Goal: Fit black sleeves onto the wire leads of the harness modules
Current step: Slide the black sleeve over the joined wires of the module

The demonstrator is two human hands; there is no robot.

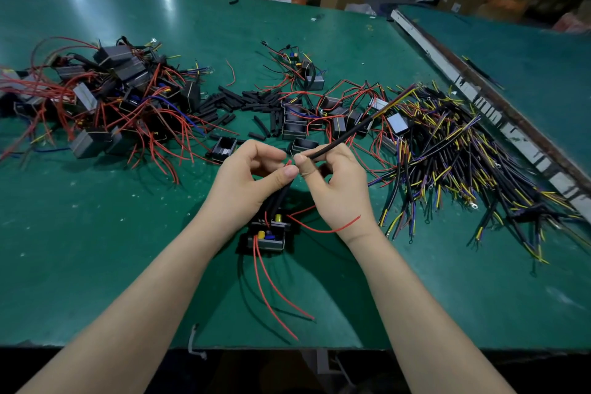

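Nearest: module (267, 235) under both hands. Left hand (246, 182) pinching red lead (288, 164); right hand (339, 189) gripping black cable (342, 137) pointing toward 2 o'clock. Loose sleeves (243, 99) at 12; many modules unsleeved.

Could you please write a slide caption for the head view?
Left hand pinches red lead, right hand aims long black-sleeved cable above small grey harness module on green table.

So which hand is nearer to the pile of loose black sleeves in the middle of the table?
Left. The left hand sits just below the black sleeves, slightly right of them; the right hand is farther right, nearer the sheathed cable bundle.
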